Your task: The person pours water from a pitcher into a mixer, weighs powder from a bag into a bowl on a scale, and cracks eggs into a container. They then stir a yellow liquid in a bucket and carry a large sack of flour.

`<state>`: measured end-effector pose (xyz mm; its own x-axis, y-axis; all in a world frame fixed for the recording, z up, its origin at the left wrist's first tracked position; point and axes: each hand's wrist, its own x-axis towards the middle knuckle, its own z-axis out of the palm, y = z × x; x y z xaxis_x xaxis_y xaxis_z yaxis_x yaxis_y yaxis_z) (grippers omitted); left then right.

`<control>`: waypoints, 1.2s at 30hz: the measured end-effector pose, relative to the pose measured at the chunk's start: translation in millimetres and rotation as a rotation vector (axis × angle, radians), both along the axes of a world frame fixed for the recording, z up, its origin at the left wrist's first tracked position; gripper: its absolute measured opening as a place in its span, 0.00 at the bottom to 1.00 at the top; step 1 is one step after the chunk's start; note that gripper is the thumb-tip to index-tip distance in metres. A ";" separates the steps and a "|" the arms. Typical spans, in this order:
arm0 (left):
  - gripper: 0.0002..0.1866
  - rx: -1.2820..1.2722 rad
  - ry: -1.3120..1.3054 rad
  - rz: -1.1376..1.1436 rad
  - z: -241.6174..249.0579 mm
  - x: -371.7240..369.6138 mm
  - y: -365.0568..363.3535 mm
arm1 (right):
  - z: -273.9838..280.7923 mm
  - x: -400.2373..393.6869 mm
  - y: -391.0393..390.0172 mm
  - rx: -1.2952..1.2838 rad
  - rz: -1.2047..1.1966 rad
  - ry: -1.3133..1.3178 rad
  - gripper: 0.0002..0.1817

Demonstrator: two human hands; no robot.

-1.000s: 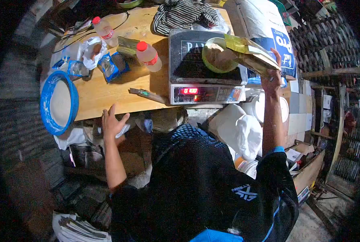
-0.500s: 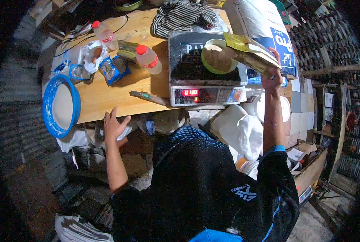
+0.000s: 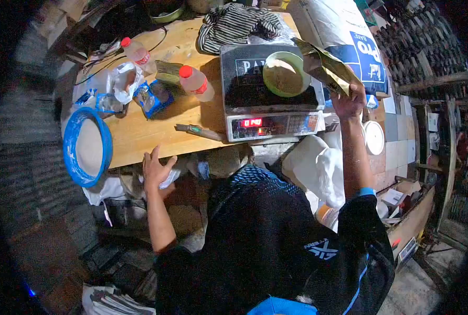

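My right hand (image 3: 351, 100) grips the lower end of a gold foil packet (image 3: 326, 65). The packet is tilted, its far end close to the right rim of a green bowl (image 3: 285, 93). Light brown powder lies in that bowl, which sits on the black platform of a digital scale (image 3: 239, 92). The scale's red digits are lit but blurred. At the table's front edge my left hand (image 3: 157, 170) has its fingers spread and holds nothing. Closest to it are a box cutter (image 3: 200, 131) and a blue basin (image 3: 108, 144) with pale powder in it.
Two red-capped bottles (image 3: 196, 83) stand on the wooden table (image 3: 145, 139), near opened blue packets (image 3: 152, 100). A striped cloth (image 3: 239, 26) lies at the back. Right of the scale is a large flour sack (image 3: 339, 26); below the scale hangs white plastic (image 3: 326, 173).
The packet has turned in my right hand and moved slightly off the bowl's rim. My left hand stays spread by the table edge. The whole view has shifted a little.
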<state>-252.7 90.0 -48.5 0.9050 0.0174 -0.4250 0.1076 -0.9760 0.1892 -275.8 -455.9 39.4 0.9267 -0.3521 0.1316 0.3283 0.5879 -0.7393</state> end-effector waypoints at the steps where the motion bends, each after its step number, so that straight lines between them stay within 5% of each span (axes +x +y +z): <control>1: 0.46 0.003 0.011 0.008 1.1 -0.3 -0.5 | -0.3 0.1 -1.7 0.021 0.051 -0.024 0.35; 21: 0.46 -0.029 0.023 -0.004 -3.0 4.0 6.6 | 0.8 7.7 -13.5 -0.453 0.001 0.004 0.40; 36: 0.45 -0.068 0.032 0.012 1.9 7.4 3.0 | 14.2 2.5 -1.5 -0.453 -0.040 0.067 0.37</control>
